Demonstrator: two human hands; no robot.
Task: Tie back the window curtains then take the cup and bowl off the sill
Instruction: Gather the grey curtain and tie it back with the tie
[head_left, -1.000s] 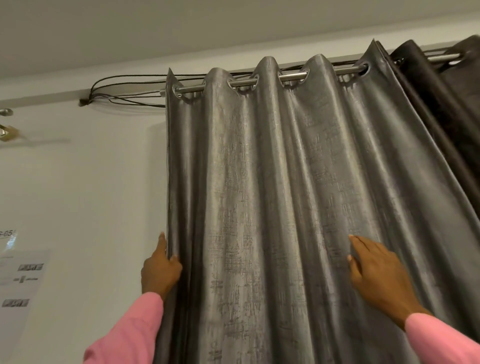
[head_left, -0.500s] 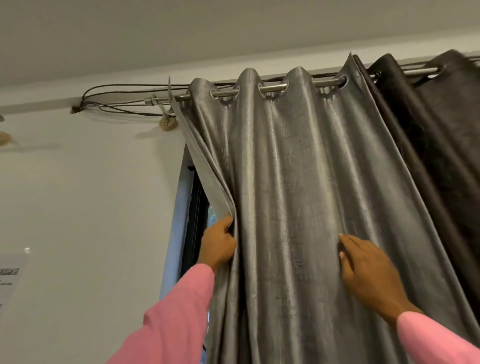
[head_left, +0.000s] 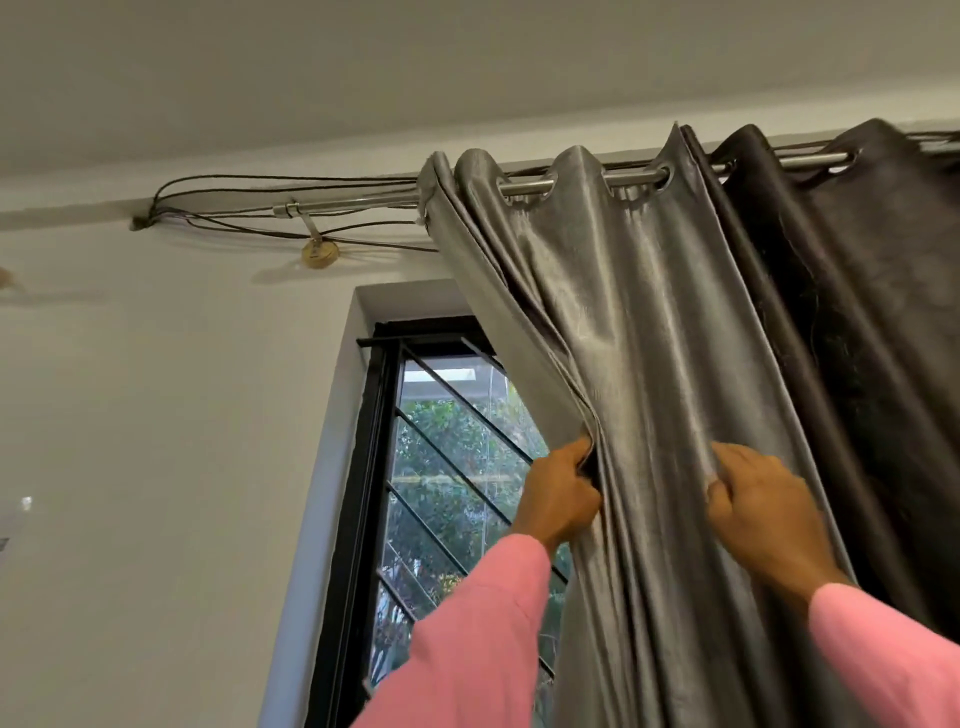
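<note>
Left hand (head_left: 561, 499) is clamping the leading edge of the grey curtain (head_left: 639, 364), fingers curled shut around the bunched hem. It's gripping the edge, I'd guess, because that's what drags the eyelets along the rod (head_left: 363, 200).

Right hand (head_left: 763, 512) is sitting at 3 o'clock from the left one, on the same panel. Thumb and fingers are pinching a fold of the fabric, closed on it, probably bracing the pleats so they stack instead of billowing.

The grey panel is hanging at 12 to 3 o'clock of the view, gathered toward the dark curtain (head_left: 872, 338) just beside it at 2 o'clock. The rod is lying bare at 11 o'clock, cables (head_left: 291, 182) looping around its bracket.

The window (head_left: 447, 467) is showing at 6 to 7 o'clock, barred, greenery outside.

Judging the step: gathering, with no tie in view and nothing tied yet.

Cup, bowl and sill are sitting out of frame, presumably below, since the camera is pointing up.

Risk, as a guess: the hem snagging on those cables.
</note>
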